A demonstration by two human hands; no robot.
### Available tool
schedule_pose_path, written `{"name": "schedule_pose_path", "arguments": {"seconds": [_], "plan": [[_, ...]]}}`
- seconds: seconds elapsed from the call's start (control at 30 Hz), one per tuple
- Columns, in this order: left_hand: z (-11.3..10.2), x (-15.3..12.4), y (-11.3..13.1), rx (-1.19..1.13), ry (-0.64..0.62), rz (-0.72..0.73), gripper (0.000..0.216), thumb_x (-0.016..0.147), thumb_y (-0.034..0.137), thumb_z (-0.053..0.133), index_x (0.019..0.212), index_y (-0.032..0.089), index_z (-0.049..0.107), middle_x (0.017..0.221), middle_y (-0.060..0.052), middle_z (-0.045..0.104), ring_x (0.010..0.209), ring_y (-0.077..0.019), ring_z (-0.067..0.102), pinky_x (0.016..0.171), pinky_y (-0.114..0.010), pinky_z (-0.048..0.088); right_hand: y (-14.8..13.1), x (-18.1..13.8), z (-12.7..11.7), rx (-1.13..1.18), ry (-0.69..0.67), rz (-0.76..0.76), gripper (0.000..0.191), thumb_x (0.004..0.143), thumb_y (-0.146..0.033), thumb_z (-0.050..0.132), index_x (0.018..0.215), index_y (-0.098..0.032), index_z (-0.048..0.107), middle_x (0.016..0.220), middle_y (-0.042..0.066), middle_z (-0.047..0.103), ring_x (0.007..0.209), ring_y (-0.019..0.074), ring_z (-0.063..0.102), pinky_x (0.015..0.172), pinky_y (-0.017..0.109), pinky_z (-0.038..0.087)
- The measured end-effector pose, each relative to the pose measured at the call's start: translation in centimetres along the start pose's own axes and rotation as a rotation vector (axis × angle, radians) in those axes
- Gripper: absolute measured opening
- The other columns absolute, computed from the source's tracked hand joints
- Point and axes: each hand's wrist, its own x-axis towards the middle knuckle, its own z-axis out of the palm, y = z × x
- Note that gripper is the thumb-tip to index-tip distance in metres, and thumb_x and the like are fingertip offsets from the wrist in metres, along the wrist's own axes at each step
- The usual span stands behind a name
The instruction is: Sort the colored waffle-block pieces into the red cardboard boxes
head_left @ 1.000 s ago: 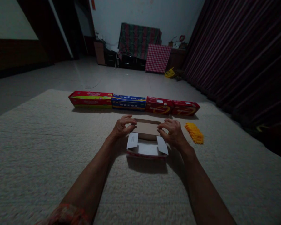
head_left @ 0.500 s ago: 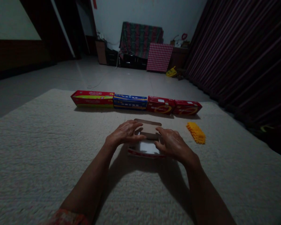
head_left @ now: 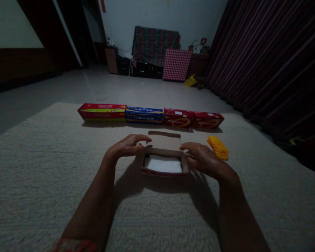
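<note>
Evidently the work in hand is the opening of a small red cardboard box (head_left: 164, 161), which sits on the cream looped carpet (head_left: 42, 168) near its middle, well short of the far edge. The left hand (head_left: 124, 147) rests at the box's left end, fingers loosely curled with the tips touching the left end flap; whether it pinches that flap cannot be told. White sheet contents (head_left: 164, 163) show inside, and the brown lid flap (head_left: 165, 141) stands folded back toward the far edge. The right hand (head_left: 203, 159) presses against the right end, fingers bent and close together along its wall. Along the far edge lies a row of coloured cartons (head_left: 147, 114); a yellow ridged piece (head_left: 217, 147) lies just right of the box. Judged from this, the next move calls for a grip on the contents while one hand steadies the box.
</note>
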Motion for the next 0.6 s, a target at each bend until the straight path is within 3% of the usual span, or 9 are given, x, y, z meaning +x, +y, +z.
{"name": "schedule_pose_path", "arguments": {"seconds": [0.07, 0.27, 0.43, 0.6], "plan": [[-0.1, -0.1, -0.5, 0.014, -0.018, -0.001, 0.049, 0.070, 0.015, 0.059, 0.115, 0.024, 0.075, 0.117, -0.007, 0.075, 0.087, -0.0218, 0.071, 0.073, -0.030, 0.053, 0.2, 0.1, 0.4, -0.057, 0.018, 0.015, 0.040, 0.078, -0.009, 0.062, 0.113, -0.026, 0.071, 0.119, 0.007, 0.073, 0.114, 0.0280, 0.063, 0.095, 0.043, 0.047], [0.5, 0.1, -1.2, 0.160, 0.000, 0.088, 0.054, 0.062, 0.007, 0.060, 0.110, 0.028, 0.075, 0.121, -0.005, 0.074, 0.114, -0.0257, 0.066, 0.103, -0.041, 0.048, -0.5, 0.3, 0.7, -0.244, 0.019, 0.077, 0.027, 0.082, -0.012, 0.062, 0.103, -0.022, 0.074, 0.102, 0.011, 0.071, 0.095, 0.0272, 0.063, 0.081, 0.037, 0.044], [1.2, 0.4, -0.7, 0.270, 0.043, 0.087, 0.039, 0.067, 0.011, 0.062, 0.098, 0.028, 0.077, 0.103, -0.005, 0.078, 0.100, -0.0247, 0.068, 0.095, -0.039, 0.051, -1.8, 0.3, 0.7, -0.205, -0.061, 0.173, 0.016, 0.086, -0.018, 0.059, 0.096, -0.021, 0.071, 0.090, 0.008, 0.073, 0.082, 0.0221, 0.063, 0.069, 0.032, 0.039], [2.2, 1.0, -0.3, 0.270, 0.086, 0.090, 0.022, 0.068, 0.017, 0.065, 0.084, 0.026, 0.078, 0.086, -0.006, 0.077, 0.083, -0.0236, 0.067, 0.085, -0.036, 0.051, -2.2, 0.7, 2.0, -0.195, 0.021, 0.258, 0.026, 0.082, -0.025, 0.068, 0.107, -0.022, 0.067, 0.094, 0.013, 0.073, 0.081, 0.0267, 0.065, 0.068, 0.035, 0.039]]}}
